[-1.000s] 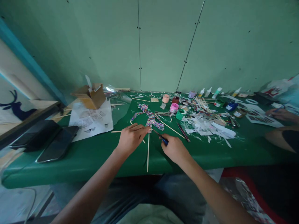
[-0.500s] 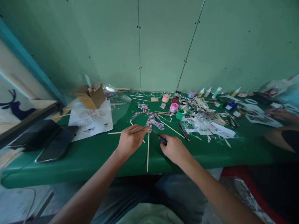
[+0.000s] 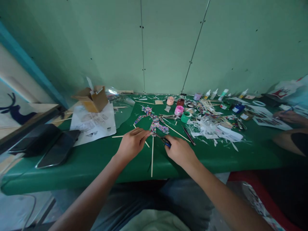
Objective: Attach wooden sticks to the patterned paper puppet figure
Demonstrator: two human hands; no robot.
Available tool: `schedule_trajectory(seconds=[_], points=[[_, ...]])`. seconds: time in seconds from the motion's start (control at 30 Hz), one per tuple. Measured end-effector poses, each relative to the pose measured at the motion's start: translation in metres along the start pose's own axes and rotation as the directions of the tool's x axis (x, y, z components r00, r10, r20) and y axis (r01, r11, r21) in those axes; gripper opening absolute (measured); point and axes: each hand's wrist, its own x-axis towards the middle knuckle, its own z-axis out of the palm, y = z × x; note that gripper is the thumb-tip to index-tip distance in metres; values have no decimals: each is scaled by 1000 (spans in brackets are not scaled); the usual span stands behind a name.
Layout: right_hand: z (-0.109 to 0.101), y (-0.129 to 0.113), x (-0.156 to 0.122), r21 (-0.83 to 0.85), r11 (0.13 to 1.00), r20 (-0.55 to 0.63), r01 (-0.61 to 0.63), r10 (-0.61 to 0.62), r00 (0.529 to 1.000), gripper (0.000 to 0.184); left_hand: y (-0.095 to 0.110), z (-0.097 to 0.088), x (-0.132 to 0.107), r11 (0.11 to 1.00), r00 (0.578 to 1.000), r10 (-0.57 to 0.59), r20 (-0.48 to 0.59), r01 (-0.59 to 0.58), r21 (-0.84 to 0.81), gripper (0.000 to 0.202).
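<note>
A paper figure (image 3: 155, 123) with a multicoloured pattern lies on the green table, its limbs spread and thin wooden sticks (image 3: 152, 158) reaching out from under it. My left hand (image 3: 132, 141) pinches the bottom end of one of its legs between thumb and fingers. In my right hand (image 3: 179, 149) is a pair of scissors (image 3: 166, 141) with blue handles. Their blades point left and reach that same leg end, close to my left fingertips. Whether the blades are closed on the paper is too small to tell.
Open paint jars (image 3: 178, 110) stand behind the figure. Right of them lies a heap of paper scraps (image 3: 211, 128). A cardboard box (image 3: 93, 98) sits on printed sheets at left, near a phone (image 3: 59, 149). Another person's hand (image 3: 287, 116) holds a brush at far right.
The scissors have moved slightly left and up, so their blades now meet the leg end by my left fingertips. My left hand has shifted a little left.
</note>
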Motion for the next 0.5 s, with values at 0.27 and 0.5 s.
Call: schedule_trajectory(seconds=[0.27,0.5], points=[[3,1,-1,170,984,93,-56,40,995,26,2,4,-1,989,988,132,-86,-125,82,19],[5,6,2,385,921,157,-54,-8,988,20,2,-6,5,938,978,210,15,-205,279,18]])
